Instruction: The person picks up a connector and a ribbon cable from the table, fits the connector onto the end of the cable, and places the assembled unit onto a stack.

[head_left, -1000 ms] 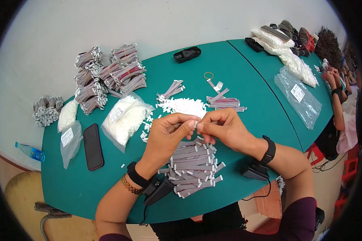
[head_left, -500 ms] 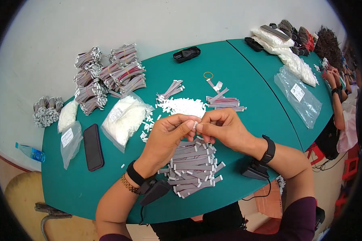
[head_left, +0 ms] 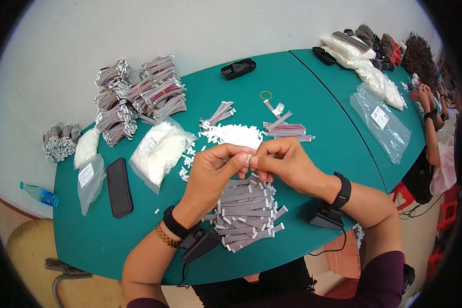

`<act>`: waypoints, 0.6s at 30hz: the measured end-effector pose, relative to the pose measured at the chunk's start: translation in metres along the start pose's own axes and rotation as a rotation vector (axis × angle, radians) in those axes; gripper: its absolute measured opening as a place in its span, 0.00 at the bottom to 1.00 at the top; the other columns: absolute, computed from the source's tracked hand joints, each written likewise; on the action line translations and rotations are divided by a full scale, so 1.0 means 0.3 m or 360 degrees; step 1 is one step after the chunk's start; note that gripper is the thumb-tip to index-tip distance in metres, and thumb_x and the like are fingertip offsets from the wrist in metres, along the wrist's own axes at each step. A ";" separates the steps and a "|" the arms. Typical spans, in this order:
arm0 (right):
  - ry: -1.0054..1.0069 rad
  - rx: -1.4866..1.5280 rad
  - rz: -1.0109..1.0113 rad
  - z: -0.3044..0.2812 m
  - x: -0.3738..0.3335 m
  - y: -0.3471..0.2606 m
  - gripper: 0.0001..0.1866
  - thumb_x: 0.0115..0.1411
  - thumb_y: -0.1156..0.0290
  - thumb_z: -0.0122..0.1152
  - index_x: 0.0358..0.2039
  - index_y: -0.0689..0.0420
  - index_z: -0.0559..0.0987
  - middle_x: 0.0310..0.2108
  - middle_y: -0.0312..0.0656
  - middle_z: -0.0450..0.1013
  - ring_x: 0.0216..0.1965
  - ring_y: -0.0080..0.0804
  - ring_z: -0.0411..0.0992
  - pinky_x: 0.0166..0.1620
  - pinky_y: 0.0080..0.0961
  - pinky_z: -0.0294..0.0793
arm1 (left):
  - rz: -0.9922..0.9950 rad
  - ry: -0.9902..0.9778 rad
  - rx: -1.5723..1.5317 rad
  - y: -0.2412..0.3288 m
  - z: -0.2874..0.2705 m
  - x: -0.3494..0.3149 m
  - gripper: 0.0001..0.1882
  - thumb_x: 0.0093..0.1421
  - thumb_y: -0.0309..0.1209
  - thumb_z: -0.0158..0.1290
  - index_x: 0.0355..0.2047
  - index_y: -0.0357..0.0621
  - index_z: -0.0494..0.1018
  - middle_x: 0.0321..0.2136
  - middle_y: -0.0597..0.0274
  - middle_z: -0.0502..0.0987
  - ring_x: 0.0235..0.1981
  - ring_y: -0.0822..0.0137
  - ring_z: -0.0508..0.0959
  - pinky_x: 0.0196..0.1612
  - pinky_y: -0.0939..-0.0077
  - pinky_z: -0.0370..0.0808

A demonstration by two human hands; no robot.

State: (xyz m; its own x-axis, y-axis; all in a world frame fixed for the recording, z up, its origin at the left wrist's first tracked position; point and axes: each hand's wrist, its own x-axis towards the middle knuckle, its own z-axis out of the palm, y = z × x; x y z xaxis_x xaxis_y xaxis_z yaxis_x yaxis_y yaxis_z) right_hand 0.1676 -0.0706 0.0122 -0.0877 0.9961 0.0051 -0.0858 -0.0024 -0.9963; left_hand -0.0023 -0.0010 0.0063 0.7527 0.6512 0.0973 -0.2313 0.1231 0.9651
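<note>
My left hand (head_left: 213, 172) and my right hand (head_left: 287, 163) meet above the table, fingertips almost touching. Between them is a small white plastic connector (head_left: 248, 159), pinched by thumb and finger on each side. Whether a cable is joined to it is hidden by my fingers. Right below my hands lies a loose heap of short grey ribbon cables (head_left: 246, 213) with white connector ends. Just beyond my fingertips a pile of loose white connectors (head_left: 233, 135) is spread out. Smaller groups of ribbon cables (head_left: 290, 131) rest behind it.
Banded cable bundles (head_left: 138, 97) are stacked at the far left, near bags of white connectors (head_left: 159, 154) and a dark phone (head_left: 119, 188). A black tray (head_left: 238, 69) and a rubber band (head_left: 265, 95) lie farther back. Another person's arm (head_left: 430, 128) shows at the right.
The white connector between my fingertips has turned slightly and shows a plainer face. Both hands stay in nearly the same place, still pinching.
</note>
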 end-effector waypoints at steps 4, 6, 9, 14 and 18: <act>-0.0023 0.0044 -0.0016 -0.001 0.001 0.007 0.10 0.57 0.70 0.55 0.22 0.60 0.75 0.17 0.34 0.70 0.18 0.15 0.66 0.20 0.11 0.62 | -0.0067 -0.0016 -0.0144 -0.002 -0.006 0.003 0.11 0.59 0.29 0.49 0.40 0.35 0.72 0.29 0.63 0.74 0.28 0.77 0.70 0.32 0.86 0.67; -0.0046 0.0087 -0.0030 -0.001 0.002 0.007 0.09 0.57 0.69 0.55 0.22 0.60 0.75 0.17 0.34 0.70 0.19 0.15 0.66 0.20 0.11 0.62 | -0.0152 -0.0036 -0.0336 -0.002 -0.008 0.004 0.11 0.59 0.29 0.49 0.39 0.35 0.72 0.29 0.63 0.74 0.28 0.77 0.70 0.32 0.85 0.68; -0.0092 0.0107 -0.0017 -0.001 0.003 0.003 0.09 0.58 0.69 0.55 0.23 0.60 0.75 0.17 0.34 0.70 0.19 0.15 0.66 0.20 0.11 0.62 | -0.0195 -0.0039 -0.0395 0.000 -0.010 0.002 0.11 0.59 0.28 0.49 0.39 0.35 0.72 0.28 0.64 0.74 0.28 0.77 0.70 0.32 0.85 0.68; -0.0078 0.0067 -0.0025 0.000 0.002 0.000 0.09 0.57 0.70 0.55 0.23 0.60 0.75 0.17 0.33 0.70 0.18 0.14 0.66 0.20 0.11 0.62 | -0.0174 -0.0026 -0.0388 0.006 -0.005 0.002 0.10 0.59 0.27 0.49 0.38 0.34 0.72 0.28 0.63 0.74 0.27 0.77 0.70 0.32 0.85 0.68; -0.0017 0.0060 -0.0007 0.001 0.001 0.000 0.09 0.57 0.70 0.56 0.22 0.59 0.75 0.16 0.33 0.69 0.18 0.14 0.66 0.20 0.11 0.62 | -0.0141 -0.0033 -0.0301 0.006 -0.003 0.003 0.10 0.58 0.28 0.50 0.39 0.34 0.72 0.29 0.63 0.74 0.27 0.77 0.70 0.32 0.85 0.67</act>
State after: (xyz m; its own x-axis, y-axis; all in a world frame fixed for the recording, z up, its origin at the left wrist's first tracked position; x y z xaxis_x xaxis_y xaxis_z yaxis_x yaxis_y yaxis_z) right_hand 0.1673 -0.0704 0.0122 -0.0977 0.9952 0.0107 -0.1237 -0.0014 -0.9923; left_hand -0.0025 0.0005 0.0081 0.7874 0.6161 0.0209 -0.2737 0.3191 0.9073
